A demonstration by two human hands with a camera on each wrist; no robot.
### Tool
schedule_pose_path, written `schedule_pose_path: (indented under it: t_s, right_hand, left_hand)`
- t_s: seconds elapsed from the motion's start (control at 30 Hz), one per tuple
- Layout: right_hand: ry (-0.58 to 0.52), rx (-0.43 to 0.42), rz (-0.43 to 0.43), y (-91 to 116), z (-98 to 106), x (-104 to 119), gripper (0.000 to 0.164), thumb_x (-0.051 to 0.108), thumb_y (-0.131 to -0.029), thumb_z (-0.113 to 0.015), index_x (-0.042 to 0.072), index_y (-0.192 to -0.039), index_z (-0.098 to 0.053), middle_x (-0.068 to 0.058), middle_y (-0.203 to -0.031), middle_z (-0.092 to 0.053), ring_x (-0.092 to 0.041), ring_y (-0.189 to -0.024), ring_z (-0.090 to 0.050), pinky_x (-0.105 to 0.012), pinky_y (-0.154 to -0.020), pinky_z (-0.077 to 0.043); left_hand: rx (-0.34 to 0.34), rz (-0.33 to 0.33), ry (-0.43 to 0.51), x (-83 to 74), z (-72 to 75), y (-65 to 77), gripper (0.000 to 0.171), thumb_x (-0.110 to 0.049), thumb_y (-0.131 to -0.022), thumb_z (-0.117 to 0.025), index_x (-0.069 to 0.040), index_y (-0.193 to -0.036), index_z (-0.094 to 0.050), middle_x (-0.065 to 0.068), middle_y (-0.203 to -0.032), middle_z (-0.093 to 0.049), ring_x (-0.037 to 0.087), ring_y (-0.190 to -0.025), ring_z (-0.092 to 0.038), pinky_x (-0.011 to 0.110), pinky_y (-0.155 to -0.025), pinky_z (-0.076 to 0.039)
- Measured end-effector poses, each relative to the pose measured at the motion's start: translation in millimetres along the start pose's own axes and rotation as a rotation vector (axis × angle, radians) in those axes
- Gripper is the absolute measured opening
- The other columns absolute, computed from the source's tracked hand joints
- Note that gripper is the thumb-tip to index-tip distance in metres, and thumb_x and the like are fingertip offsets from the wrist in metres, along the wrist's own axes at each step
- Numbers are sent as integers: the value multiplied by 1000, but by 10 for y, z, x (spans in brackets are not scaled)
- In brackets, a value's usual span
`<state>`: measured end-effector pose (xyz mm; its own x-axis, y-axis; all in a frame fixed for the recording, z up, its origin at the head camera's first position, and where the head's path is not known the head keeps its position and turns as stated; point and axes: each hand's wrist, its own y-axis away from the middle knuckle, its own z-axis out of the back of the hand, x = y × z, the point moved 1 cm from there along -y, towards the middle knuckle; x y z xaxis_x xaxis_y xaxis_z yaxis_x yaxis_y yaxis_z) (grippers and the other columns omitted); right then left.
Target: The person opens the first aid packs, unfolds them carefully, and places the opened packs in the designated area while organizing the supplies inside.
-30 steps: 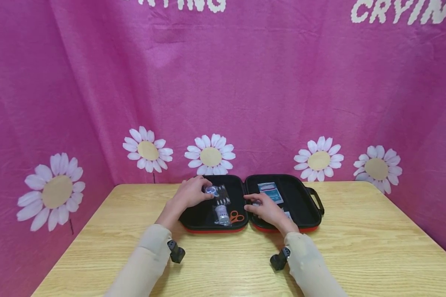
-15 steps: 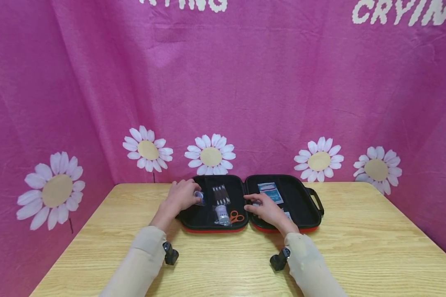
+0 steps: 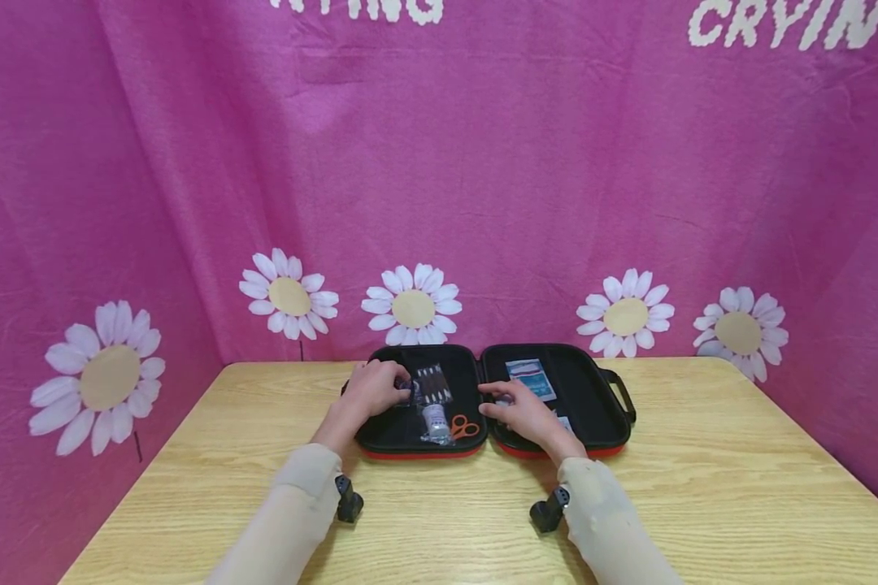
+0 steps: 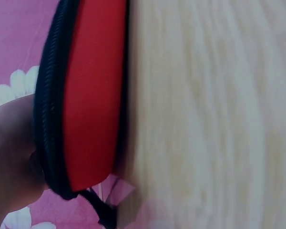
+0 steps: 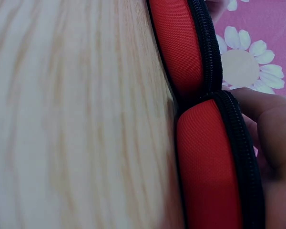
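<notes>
A black-lined zip case (image 3: 388, 432) with a red shell lies unfolded, its two halves side by side. My left hand (image 3: 369, 388) reaches into the left half, thumb and fingers at a small round item in clear wrap (image 3: 404, 393), mostly hidden. Beside it lies a bag of cotton swabs (image 3: 431, 383). Below are a wrapped white bottle (image 3: 435, 421) and orange-handled scissors (image 3: 464, 426). My right hand (image 3: 523, 413) hangs over the right half, fingers loosely bent near the hinge, partly covering a small pale item. The case's red side (image 4: 93, 105) hides the left fingers in the left wrist view.
A blue-and-white packet (image 3: 531, 379) lies in the right half, with another small white packet (image 3: 565, 423) near the right wrist. The black carry handle (image 3: 620, 394) sticks out to the right. A pink cloth (image 3: 512, 203) with daisies hangs behind the wooden table (image 3: 454, 512).
My left hand moved left with the round item, uncovering the cotton swabs, then came partway back right. The right hand stays put.
</notes>
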<state>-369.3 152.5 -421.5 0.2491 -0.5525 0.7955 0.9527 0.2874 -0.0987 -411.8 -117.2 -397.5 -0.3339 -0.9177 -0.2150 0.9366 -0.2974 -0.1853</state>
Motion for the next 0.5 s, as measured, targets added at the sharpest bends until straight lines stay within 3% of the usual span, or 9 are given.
schedule_pose_path:
  t_s: [0.3, 0.5]
  right_hand:
    - [-7, 8, -6, -1, -19, -1, 44, 21, -95, -67, 6, -136, -60, -21, -135, -51, -22, -94, -55, -29, -65, -49]
    - [-10, 7, 7, 5, -2, -1, 44, 20, -95, -66, 5, -136, -59, -22, -136, -51, -21, -89, -54, -29, -64, -48]
  left_hand:
    - [-14, 23, -13, 81, -28, 47, 32, -34, -90, -72, -12, -112, -75, 7, -109, -68, 27, -105, -58, 45, -96, -40]
    - [31, -31, -48, 126, -3, 56, 30, -33, -91, -71, -12, -112, -76, 6, -110, -71, 28, -107, -60, 48, -100, -39]
